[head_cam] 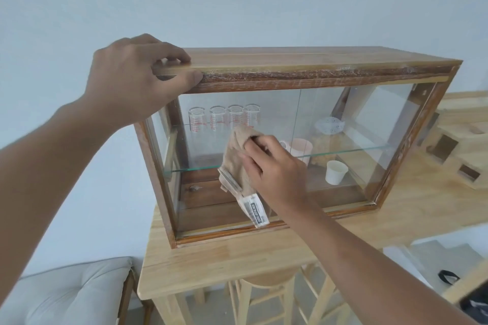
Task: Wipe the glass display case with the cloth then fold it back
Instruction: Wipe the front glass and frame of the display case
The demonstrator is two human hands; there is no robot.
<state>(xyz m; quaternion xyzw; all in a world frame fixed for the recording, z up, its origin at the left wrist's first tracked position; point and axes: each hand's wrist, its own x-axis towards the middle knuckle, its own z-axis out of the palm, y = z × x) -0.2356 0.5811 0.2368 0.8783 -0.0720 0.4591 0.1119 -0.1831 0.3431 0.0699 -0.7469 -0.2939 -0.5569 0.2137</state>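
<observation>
Head cam looking down at my two hands here: my left hand (132, 79) is clamped over the top corner of the wood-framed glass display case (303, 71), fingers on the lid and thumb on the front rail, bracing it. My right hand (274, 169) is closed around the bunched beige soft cloth (235, 161), pressing it flat against the front pane, just below my left hand and toward the middle. A white printed tag (256, 210) dangles under my right palm. Cloth looks light and floppy, so I'd say grip it by a thick wad. Glass is slick and breakable, so gentle pressure. Behind the pane beyond my right knuckles sit clear measuring cups (224, 119).
</observation>
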